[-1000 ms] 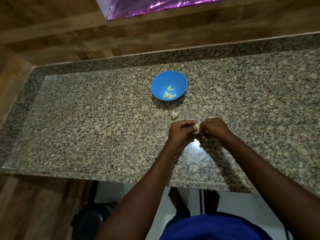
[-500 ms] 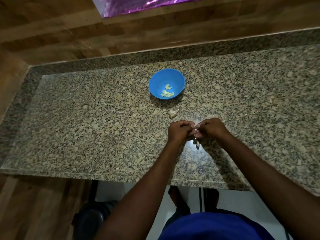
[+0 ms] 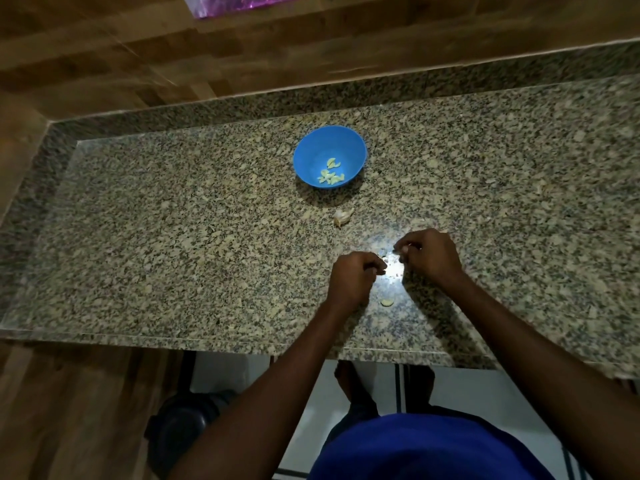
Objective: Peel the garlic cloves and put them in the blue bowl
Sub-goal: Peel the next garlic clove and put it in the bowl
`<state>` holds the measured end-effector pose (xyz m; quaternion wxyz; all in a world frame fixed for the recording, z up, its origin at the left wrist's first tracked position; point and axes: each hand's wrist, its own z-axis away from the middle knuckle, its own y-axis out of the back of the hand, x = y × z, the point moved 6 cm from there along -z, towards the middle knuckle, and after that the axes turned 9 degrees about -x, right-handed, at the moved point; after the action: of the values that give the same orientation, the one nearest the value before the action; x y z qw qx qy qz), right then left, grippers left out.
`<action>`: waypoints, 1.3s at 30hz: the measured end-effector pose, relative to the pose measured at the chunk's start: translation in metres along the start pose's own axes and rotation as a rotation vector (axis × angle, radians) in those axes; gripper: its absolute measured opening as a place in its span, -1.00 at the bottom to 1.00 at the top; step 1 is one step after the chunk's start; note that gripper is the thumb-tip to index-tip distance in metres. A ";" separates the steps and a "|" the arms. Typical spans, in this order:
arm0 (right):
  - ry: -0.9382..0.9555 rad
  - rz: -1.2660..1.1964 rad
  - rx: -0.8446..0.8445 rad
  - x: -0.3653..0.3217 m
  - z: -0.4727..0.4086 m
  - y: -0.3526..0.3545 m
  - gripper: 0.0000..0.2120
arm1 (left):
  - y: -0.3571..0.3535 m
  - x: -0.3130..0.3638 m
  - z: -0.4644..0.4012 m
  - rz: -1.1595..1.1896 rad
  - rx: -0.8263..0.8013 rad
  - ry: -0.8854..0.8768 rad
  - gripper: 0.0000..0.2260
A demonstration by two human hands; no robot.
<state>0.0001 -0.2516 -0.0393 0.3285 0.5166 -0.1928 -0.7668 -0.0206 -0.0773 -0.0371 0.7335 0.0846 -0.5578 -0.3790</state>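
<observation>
Just right of the frame's centre, the left hand (image 3: 353, 277) and the right hand (image 3: 429, 256) hover close together over the granite counter (image 3: 173, 237), a bright patch of reflected light showing in the gap between them. Both have their fingers curled inward with the tips drawn together as if pinching something small, but whatever they hold, a scrap of skin or nothing at all, is hidden by the knuckles and the glare, so I cannot tell. Just below the hands, toward the lower centre, a pale peeled clove (image 3: 387, 302) lies loose on the stone, touching neither hand. Above the hands, a little left of them, sits an unpeeled clove (image 3: 343, 216) in its papery skin, and further up, in the upper middle of the frame, the blue bowl (image 3: 311, 147) holds a small heap of peeled cloves (image 3: 330, 174). A bare clove will likely be very light, firm, and somewhat slick and sticky, so it should be taken by a fingertip pinch across its thicker middle rather than by its tapered ends, where it could squirt away on the polished counter. The unpeeled one will probably give best at the blunt root end, where the dry brittle skin can be caught with a nail and torn back.
</observation>
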 end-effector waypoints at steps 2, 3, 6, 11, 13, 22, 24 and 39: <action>0.017 0.044 -0.005 -0.004 0.001 -0.002 -0.86 | -0.008 -0.001 0.008 -0.125 -0.058 -0.050 -0.85; 0.021 0.067 0.004 -0.005 0.002 -0.002 -0.87 | -0.014 -0.002 0.012 -0.191 -0.108 -0.054 -0.83; 0.035 0.113 0.069 -0.008 0.007 -0.001 -0.95 | -0.031 -0.005 0.023 -0.358 -0.196 -0.058 -0.74; 0.033 0.070 0.057 -0.006 0.012 -0.007 -0.95 | -0.022 -0.001 0.024 -0.293 -0.077 -0.074 -0.87; 0.025 0.037 0.029 -0.002 0.012 -0.007 -0.92 | -0.013 -0.002 0.023 -0.130 -0.023 -0.054 -0.92; 0.018 -0.653 -0.321 -0.012 0.035 -0.013 -0.86 | 0.012 0.003 0.011 0.524 0.035 0.051 -0.95; 0.031 -0.627 -0.316 -0.015 0.035 -0.009 -0.84 | 0.013 0.004 0.008 0.546 0.009 0.053 -0.93; -0.322 -1.181 -0.522 -0.012 0.016 -0.024 -0.75 | 0.027 0.031 0.003 0.363 0.097 -0.178 -0.94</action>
<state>-0.0192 -0.2266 -0.0401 -0.0653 0.3181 0.2677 -0.9071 -0.0077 -0.0784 0.0021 0.7325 -0.0158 -0.6442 -0.2193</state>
